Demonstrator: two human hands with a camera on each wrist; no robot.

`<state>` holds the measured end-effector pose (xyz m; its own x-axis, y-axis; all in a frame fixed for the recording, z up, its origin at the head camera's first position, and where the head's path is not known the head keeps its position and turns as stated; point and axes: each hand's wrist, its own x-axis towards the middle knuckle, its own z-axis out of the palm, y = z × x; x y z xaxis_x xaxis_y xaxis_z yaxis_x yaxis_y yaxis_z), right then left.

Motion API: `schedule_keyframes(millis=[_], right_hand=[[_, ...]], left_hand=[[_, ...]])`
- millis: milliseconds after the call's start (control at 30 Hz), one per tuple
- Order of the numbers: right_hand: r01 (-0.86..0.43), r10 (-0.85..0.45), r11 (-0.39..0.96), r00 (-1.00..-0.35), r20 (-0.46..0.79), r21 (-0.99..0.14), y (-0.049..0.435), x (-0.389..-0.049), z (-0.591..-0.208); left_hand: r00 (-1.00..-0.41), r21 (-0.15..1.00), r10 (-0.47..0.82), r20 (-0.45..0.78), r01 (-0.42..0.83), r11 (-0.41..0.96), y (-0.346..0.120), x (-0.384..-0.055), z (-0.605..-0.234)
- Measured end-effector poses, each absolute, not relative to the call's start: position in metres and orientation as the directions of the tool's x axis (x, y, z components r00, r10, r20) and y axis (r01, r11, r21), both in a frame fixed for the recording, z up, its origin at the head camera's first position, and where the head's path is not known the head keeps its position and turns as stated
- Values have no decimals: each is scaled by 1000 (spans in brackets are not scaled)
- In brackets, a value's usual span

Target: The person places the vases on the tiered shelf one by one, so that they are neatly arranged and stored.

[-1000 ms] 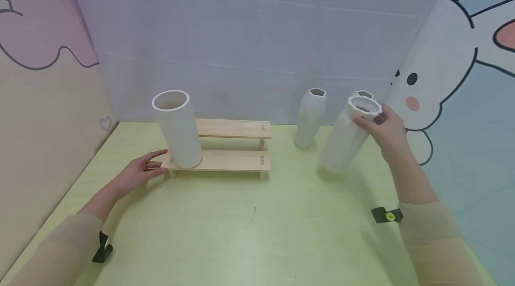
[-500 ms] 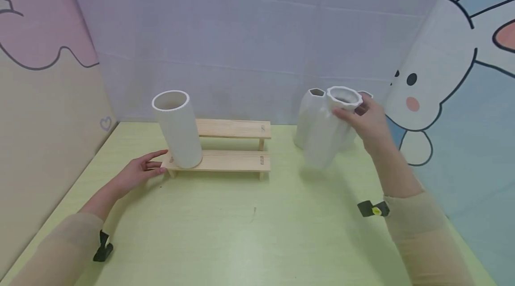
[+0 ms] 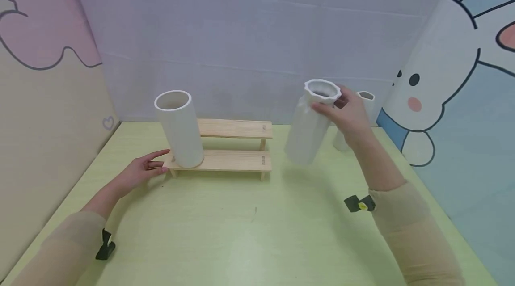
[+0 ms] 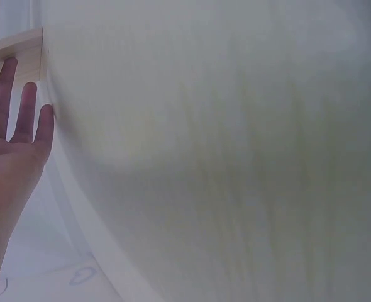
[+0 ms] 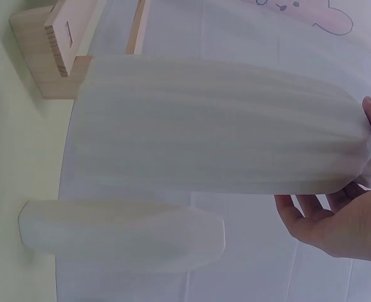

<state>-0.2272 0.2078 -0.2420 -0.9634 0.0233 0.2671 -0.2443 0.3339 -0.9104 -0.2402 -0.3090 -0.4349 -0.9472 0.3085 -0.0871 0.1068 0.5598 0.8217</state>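
My right hand (image 3: 349, 114) grips a tall white ribbed vase (image 3: 306, 132) with a scalloped rim, holding it tilted by the neck to the right of a two-tier wooden stand (image 3: 233, 160). In the right wrist view, fingers and thumb wrap the vase's neck end, and its base overlaps the stand's end. At the stand's left end, my left hand (image 3: 138, 173) reaches out with fingers extended, fingertips right at the lower tier's edge. The left wrist view shows those straight fingers (image 4: 27, 110) against the wood. A white cylindrical vase (image 3: 179, 132) stands on the lower tier's left part.
Behind my right hand stands another white vase (image 3: 368, 103) with an angular mouth, partly covered. The vase in my grip hides the spot where one more stood. A pale purple backdrop (image 3: 249, 44) closes off the rear of the light green table (image 3: 209, 232).
My right hand has carried the scalloped vase left, from the right-hand vase toward the stand. It now covers the other angular vase. My left hand stays at the stand's end.
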Motion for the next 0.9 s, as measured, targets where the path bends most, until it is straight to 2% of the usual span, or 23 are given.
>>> schedule_keyframes(millis=[500,900], right_hand=[[-281,-53,282,-959,278,-917,161,-236,-242],[-285,-89,253,-958,271,-924,126,-246,-257]], left_hand=[[-946,837,309,-98,90,540,-311,-243,-440],[-945,846,311,-96,87,526,-311,-242,-439]])
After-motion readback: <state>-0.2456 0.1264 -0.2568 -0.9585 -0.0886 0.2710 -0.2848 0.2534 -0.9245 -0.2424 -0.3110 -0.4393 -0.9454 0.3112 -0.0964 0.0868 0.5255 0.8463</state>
